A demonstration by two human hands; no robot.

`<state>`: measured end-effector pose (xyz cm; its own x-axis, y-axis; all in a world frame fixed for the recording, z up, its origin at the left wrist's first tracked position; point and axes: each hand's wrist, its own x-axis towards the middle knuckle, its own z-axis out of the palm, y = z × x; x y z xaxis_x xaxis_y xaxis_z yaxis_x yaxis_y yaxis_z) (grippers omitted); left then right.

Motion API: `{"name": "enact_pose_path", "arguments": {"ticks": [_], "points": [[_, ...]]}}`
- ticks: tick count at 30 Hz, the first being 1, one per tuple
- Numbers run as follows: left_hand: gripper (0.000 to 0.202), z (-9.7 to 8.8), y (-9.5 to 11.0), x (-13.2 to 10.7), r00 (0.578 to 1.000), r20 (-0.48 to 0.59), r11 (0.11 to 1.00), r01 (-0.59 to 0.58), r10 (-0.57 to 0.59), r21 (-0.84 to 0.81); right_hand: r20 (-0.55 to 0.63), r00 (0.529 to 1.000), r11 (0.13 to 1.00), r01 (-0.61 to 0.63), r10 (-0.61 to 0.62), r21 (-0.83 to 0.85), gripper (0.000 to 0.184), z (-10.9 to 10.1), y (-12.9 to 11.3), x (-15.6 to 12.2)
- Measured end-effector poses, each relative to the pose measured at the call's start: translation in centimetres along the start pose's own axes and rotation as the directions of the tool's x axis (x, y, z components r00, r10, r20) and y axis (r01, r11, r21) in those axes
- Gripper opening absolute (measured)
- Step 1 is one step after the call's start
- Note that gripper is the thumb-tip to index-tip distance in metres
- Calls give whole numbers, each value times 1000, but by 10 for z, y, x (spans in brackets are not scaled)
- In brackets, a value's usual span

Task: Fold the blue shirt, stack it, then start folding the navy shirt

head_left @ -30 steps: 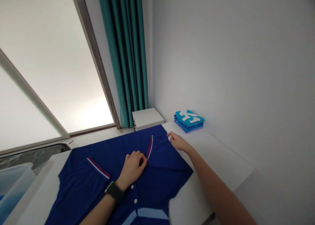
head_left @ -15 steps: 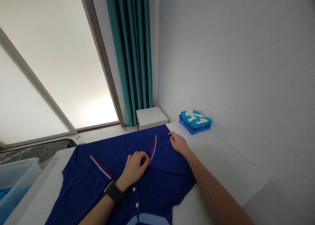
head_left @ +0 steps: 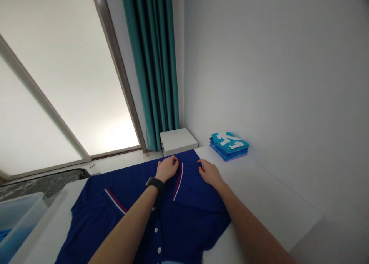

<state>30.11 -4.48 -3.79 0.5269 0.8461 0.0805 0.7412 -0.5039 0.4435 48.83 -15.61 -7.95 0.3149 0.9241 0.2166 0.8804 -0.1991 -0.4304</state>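
A navy blue polo shirt [head_left: 187, 221] with white buttons lies spread out, its sleeves folded in over the body. Each sleeve ends in a cuff striped red and white. My left hand [head_left: 167, 168], with a dark watch on the wrist, has its fingers curled and pinched on the shirt at the upper end of the right-side cuff [head_left: 178, 182]. At that sleeve's outer edge, the fingers of my right hand [head_left: 211, 174] are bent around the fabric; their tips are partly hidden. Part of a light blue collar shows at the bottom edge.
The shirt rests on a white table [head_left: 259, 194] against the wall. A stack of folded blue clothes [head_left: 229, 144] sits at the back right. Beyond the table are a low white cabinet [head_left: 178, 139] and a green curtain [head_left: 152, 71]. A translucent bin [head_left: 23, 214] stands at left.
My left hand has moved away from me, from the cuff's lower end to its upper end. My right hand stays at the sleeve's outer edge.
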Motion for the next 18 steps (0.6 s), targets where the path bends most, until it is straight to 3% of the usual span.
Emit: {"name": "enact_pose_path", "arguments": {"ticks": [4,9,18], "points": [[29,17,6,9,1000,3,1000,7,-7,0,-15,1000,1000,14,-14,20,28,2,2,0],[29,32,6,0,997,-71,1000,-14,16,19,-41,999,999,1,1,52,33,5,6,2],[18,38,2,-2,992,-88,996,-92,91,-9,31,999,997,-17,15,69,41,-9,9,5]]}}
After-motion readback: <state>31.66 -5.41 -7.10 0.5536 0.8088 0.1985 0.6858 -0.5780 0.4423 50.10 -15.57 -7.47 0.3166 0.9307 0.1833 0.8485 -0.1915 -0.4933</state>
